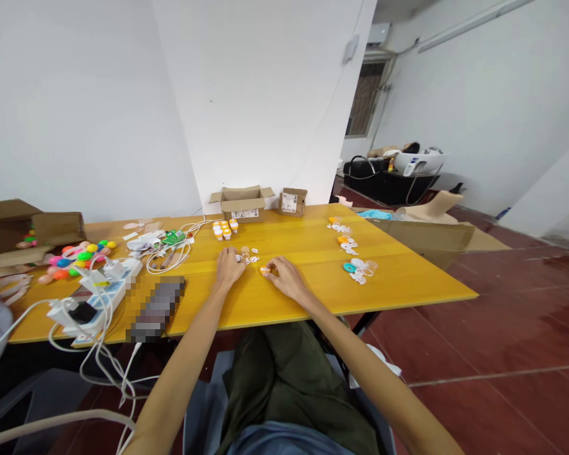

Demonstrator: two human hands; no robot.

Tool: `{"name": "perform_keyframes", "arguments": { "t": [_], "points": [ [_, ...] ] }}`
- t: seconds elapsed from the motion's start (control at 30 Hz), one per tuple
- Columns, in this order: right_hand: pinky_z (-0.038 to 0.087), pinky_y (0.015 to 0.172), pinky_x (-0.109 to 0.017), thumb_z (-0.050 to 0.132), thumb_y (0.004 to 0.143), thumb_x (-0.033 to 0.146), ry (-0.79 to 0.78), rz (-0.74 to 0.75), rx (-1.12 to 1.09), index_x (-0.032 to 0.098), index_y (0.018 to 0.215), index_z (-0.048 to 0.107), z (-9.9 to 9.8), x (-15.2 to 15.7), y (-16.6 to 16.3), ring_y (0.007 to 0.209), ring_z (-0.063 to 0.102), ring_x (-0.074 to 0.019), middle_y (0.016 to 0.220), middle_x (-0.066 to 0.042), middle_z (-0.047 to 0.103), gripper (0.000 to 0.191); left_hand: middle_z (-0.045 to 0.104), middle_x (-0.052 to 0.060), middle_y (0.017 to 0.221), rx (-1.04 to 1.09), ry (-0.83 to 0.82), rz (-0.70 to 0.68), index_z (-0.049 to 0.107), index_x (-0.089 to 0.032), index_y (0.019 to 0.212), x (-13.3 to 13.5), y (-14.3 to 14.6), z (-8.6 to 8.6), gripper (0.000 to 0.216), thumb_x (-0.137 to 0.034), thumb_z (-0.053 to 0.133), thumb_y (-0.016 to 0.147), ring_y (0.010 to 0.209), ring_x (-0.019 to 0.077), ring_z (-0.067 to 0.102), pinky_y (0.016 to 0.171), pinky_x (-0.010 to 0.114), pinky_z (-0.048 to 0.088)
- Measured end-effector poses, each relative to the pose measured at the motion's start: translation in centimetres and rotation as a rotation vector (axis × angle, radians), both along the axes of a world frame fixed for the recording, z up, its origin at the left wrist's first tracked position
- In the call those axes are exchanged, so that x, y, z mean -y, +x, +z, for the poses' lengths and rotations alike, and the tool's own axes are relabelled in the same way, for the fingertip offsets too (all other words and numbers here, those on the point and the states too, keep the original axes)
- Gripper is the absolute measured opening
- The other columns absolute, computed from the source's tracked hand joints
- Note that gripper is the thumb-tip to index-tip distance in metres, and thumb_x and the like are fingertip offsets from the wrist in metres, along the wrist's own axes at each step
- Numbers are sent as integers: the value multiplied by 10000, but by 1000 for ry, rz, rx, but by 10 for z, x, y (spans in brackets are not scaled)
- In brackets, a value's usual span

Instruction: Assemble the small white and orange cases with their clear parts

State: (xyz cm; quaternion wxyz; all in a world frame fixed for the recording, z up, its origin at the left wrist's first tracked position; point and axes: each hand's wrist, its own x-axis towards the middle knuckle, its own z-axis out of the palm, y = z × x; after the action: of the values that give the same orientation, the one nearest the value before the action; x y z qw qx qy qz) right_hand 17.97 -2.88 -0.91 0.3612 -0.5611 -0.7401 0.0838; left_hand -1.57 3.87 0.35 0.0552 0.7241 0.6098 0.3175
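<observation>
In the head view, the right hand (287, 278) rests low over the worktop (294, 243), its fingers drawn in narrowly on a small orange-and-white piece (265, 270) near the front edge. The left hand (228, 270) lies palm down beside it; its fingers are partly hidden, so I cannot tell whether they grip anything. Small white parts (252, 260) and a clear cup (245, 251) sit between the hands. Behind the left hand stands a cluster of orange-and-white figures (224, 230), in front of an open cardboard box (241, 214). Farther right, a teal ring (349, 268) lies beside more white pieces (358, 277)
</observation>
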Motion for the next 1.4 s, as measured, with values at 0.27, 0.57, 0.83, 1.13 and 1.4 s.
{"name": "perform_keyframes", "arguments": {
  "t": [0.27,0.57,0.83,1.13,1.4],
  "points": [
    [470,846,-305,694,878,259,5,3,-8,231,906,653,0,0,0,941,633,-195,960,-37,668,57,673,123,1051,37,68,-18,621,-230,931,-1,1,-2,114,-275,633,827,1040,324,623,948,459,486],
    [477,862,-315,692,869,238,5,19,-16,237,903,649,1,1,0,942,635,-199,965,-38,675,54,565,103,1264,8,170,-178,666,-286,1097,23,15,18,321,-144,567,827,1222,339,494,1034,512,428],
    [479,873,-319,687,856,205,-34,6,-21,237,932,642,5,3,-1,969,648,-201,1004,-40,684,94,527,84,1422,-41,121,-310,734,-297,998,26,14,17,294,-119,573,827,1319,366,401,1073,585,360],
    [477,860,-317,698,850,222,-13,3,-25,239,962,637,-2,-1,1,984,644,-206,1013,-40,683,128,519,75,1460,-83,104,-331,746,-295,998,23,13,15,305,-123,573,815,1345,369,381,1086,617,349],
    [485,848,-332,692,851,243,39,35,-57,252,954,639,-7,-4,3,955,645,-213,991,-33,683,116,534,93,1412,-68,134,-210,704,-277,1060,27,15,20,371,-98,562,767,1318,354,430,1074,569,398]
  ]
}}
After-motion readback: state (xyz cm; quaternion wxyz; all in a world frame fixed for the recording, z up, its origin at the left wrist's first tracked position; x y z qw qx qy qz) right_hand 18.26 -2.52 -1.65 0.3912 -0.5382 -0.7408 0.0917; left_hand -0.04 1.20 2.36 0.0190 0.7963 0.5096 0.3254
